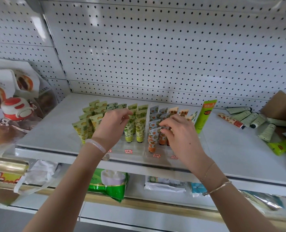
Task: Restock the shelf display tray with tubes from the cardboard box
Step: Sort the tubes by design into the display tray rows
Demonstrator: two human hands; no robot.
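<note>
A white pegboard forms the back wall. At far left stand clear snack bags printed with pastries, and a round red-and-white item sits in front of them. Below these lie a shiny gold roll and a crumpled white plastic bag. On the lower shelf lie a green bag, a white pouch and a blue packet.

Patterned tubes stand upright in rows in the clear tray.
</note>
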